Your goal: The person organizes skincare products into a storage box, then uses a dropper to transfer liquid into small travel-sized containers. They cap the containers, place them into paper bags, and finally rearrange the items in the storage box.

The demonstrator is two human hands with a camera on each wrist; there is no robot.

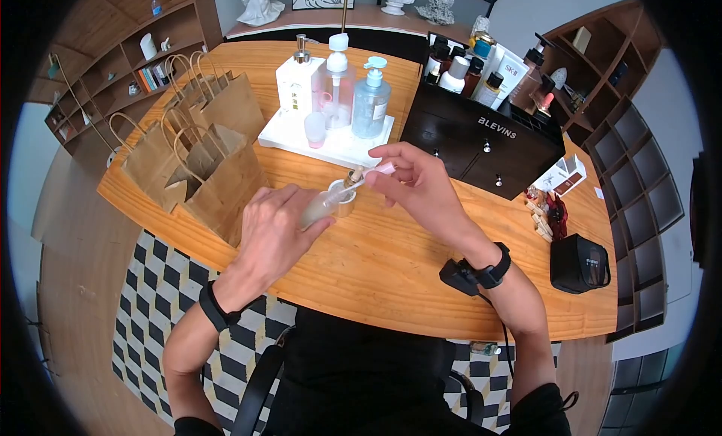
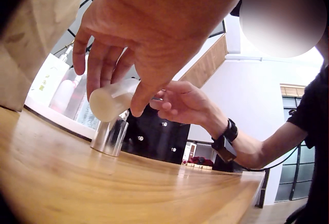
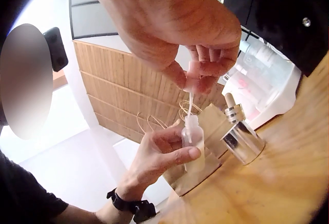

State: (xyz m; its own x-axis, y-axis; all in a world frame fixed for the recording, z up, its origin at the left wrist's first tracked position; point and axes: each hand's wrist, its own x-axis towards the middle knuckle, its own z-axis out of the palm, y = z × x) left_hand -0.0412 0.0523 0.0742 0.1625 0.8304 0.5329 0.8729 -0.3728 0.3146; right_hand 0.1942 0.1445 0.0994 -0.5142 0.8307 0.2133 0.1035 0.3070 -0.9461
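Observation:
My left hand (image 1: 272, 222) grips a small clear bottle (image 3: 195, 154) with pale contents and tilts it over the table. Between the fingertips of my right hand (image 1: 429, 192) is a pink pump top (image 3: 193, 75). From it a thin translucent tube (image 3: 190, 102) runs down into the bottle's neck, and the pink top stands apart from the mouth. Just behind the bottle, a shiny silver dropper bottle (image 3: 243, 142) stands upright on the table.
Brown paper bags (image 1: 226, 184) stand on the left. Behind the hands, a white tray (image 1: 331, 153) carries several pump bottles. A black drawer box (image 1: 481, 139) full of cosmetics is at the back right. Along the right edge sits a black case (image 1: 577, 263).

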